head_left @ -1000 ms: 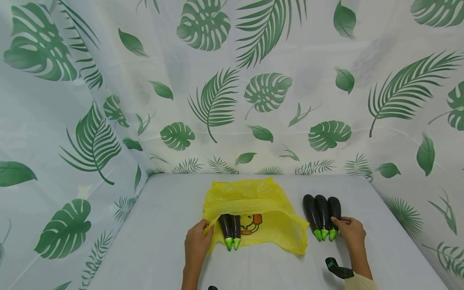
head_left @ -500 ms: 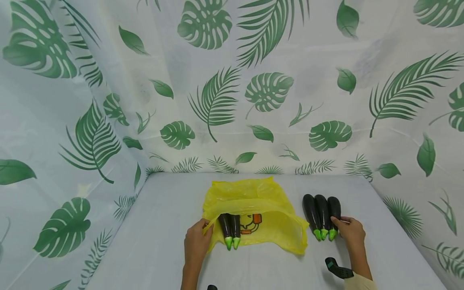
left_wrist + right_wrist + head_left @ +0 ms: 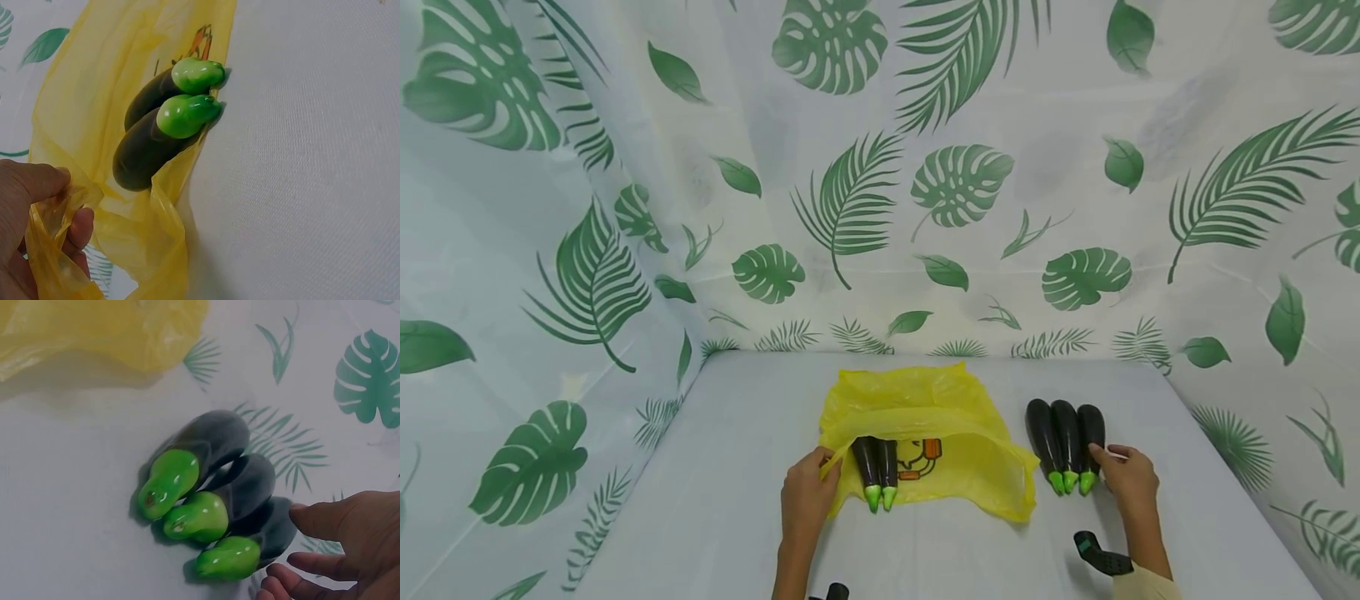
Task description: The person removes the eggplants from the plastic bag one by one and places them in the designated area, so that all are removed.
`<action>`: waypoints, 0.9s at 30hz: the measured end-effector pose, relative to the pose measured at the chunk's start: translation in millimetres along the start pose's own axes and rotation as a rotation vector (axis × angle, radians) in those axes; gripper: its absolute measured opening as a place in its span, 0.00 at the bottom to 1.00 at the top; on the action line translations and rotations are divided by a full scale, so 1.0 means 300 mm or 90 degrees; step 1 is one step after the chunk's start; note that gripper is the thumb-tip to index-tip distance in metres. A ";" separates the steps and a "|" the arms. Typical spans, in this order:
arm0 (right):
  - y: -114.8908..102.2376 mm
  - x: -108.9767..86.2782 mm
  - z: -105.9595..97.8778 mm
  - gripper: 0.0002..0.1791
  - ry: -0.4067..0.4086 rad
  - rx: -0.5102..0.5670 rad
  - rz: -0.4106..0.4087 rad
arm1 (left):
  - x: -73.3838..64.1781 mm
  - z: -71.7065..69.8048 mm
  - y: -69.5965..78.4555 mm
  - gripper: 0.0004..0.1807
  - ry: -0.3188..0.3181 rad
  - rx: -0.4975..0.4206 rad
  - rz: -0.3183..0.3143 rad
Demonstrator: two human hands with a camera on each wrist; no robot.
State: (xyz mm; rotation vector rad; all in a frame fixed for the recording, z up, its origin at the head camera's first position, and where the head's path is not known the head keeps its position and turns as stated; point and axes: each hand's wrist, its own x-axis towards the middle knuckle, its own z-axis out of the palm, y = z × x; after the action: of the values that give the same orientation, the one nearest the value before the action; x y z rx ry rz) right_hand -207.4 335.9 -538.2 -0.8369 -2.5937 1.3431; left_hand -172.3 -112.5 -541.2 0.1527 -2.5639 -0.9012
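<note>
A yellow plastic bag [image 3: 925, 417] lies on the table, its upper layer lifted at the mouth. My left hand [image 3: 807, 493] pinches the left edge of that mouth, with film bunched between thumb and fingers in the left wrist view. Two dark eggplants [image 3: 147, 150] with green stem ends lie side by side in the opening, stems toward me, their far ends under the upper layer. Right of the bag, three more eggplants lie in a row. Beside the rightmost eggplant [image 3: 1092, 429] is my right hand [image 3: 1131, 477], fingers loosely spread, thumb tip right at its side.
A white cloth covers the table [image 3: 730, 433]. Leaf-printed white sheeting [image 3: 880, 250] hangs behind and along both sides. A dark wrist-worn device [image 3: 1101, 556] sticks out by the right forearm, and part of another [image 3: 837, 592] shows near the left.
My right hand has shifted very slightly to the right, its fingers loosening beside the rightmost eggplant. The left hand keeps its hold on the bag. The head view has tilted a little.
</note>
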 end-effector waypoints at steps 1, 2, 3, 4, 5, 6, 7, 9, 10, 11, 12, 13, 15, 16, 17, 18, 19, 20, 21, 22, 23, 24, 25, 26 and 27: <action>-0.002 -0.002 -0.002 0.36 0.008 -0.002 -0.005 | 0.000 -0.001 0.001 0.06 -0.001 0.000 -0.001; -0.007 -0.005 -0.005 0.35 0.017 0.000 -0.008 | 0.001 -0.002 0.002 0.06 -0.001 -0.001 -0.002; -0.015 -0.008 -0.007 0.35 0.029 -0.001 -0.013 | 0.001 -0.002 0.004 0.06 -0.001 -0.002 -0.002; -0.024 -0.012 -0.010 0.33 0.046 0.002 -0.020 | 0.002 -0.003 0.005 0.06 -0.002 -0.003 -0.004; -0.033 -0.015 -0.013 0.33 0.062 0.009 -0.028 | 0.002 -0.004 0.007 0.06 -0.003 -0.005 -0.005; -0.044 -0.020 -0.017 0.32 0.076 0.019 -0.035 | 0.002 -0.005 0.008 0.06 -0.004 -0.005 -0.006; -0.055 -0.022 -0.017 0.31 0.102 0.024 -0.042 | 0.003 -0.005 0.010 0.07 -0.005 -0.005 -0.007; -0.083 -0.034 -0.024 0.30 0.131 0.046 -0.066 | 0.004 -0.005 0.011 0.07 -0.007 -0.005 -0.007; -0.100 -0.042 -0.028 0.29 0.149 0.054 -0.079 | 0.004 -0.006 0.012 0.07 -0.007 -0.006 -0.006; -0.118 -0.051 -0.031 0.29 0.162 0.065 -0.092 | 0.005 -0.006 0.012 0.07 -0.007 -0.005 -0.005; -0.138 -0.063 -0.034 0.28 0.176 0.076 -0.105 | 0.006 -0.006 0.012 0.07 -0.006 -0.005 -0.004; -0.158 -0.075 -0.037 0.27 0.188 0.091 -0.120 | 0.007 -0.006 0.012 0.07 -0.006 -0.005 -0.004; -0.200 -0.108 -0.046 0.25 0.189 0.133 -0.160 | 0.008 -0.006 0.011 0.07 -0.007 -0.003 -0.004; -0.218 -0.125 -0.049 0.23 0.188 0.151 -0.182 | 0.008 -0.006 0.011 0.07 -0.008 -0.002 -0.005; -0.235 -0.142 -0.051 0.22 0.180 0.173 -0.208 | 0.008 -0.007 0.011 0.07 -0.009 0.000 -0.007; -0.249 -0.158 -0.053 0.21 0.166 0.191 -0.234 | 0.008 -0.007 0.011 0.07 -0.010 0.001 -0.008; -0.262 -0.174 -0.053 0.20 0.147 0.207 -0.260 | 0.009 -0.007 0.010 0.07 -0.010 0.003 -0.009; -0.272 -0.187 -0.052 0.20 0.124 0.214 -0.286 | 0.009 -0.007 0.010 0.07 -0.010 0.004 -0.009; -0.280 -0.201 -0.050 0.19 0.102 0.213 -0.313 | 0.010 -0.006 0.010 0.07 -0.010 0.005 -0.009; -0.286 -0.213 -0.047 0.18 0.076 0.211 -0.343 | 0.010 -0.006 0.010 0.07 -0.009 0.004 -0.008; -0.290 -0.224 -0.044 0.17 0.048 0.206 -0.373 | 0.010 -0.006 0.010 0.07 -0.008 0.003 -0.008; -0.293 -0.234 -0.040 0.16 0.016 0.201 -0.404 | 0.010 -0.004 0.010 0.07 -0.008 0.001 -0.007; -0.296 -0.243 -0.036 0.15 -0.025 0.203 -0.436 | 0.009 -0.004 0.010 0.07 -0.009 -0.001 -0.007; -0.298 -0.251 -0.031 0.14 -0.073 0.208 -0.468 | 0.008 -0.004 0.009 0.07 -0.007 -0.003 -0.006; -0.301 -0.260 -0.025 0.13 -0.121 0.215 -0.500 | 0.006 -0.003 0.008 0.07 -0.007 -0.007 -0.005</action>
State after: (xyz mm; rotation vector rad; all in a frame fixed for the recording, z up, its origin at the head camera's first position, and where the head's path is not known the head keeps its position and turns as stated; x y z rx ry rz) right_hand -177.4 259.8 -451.1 0.3490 -2.2860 1.5380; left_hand -173.4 -111.6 -538.3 0.1560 -2.5706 -0.9207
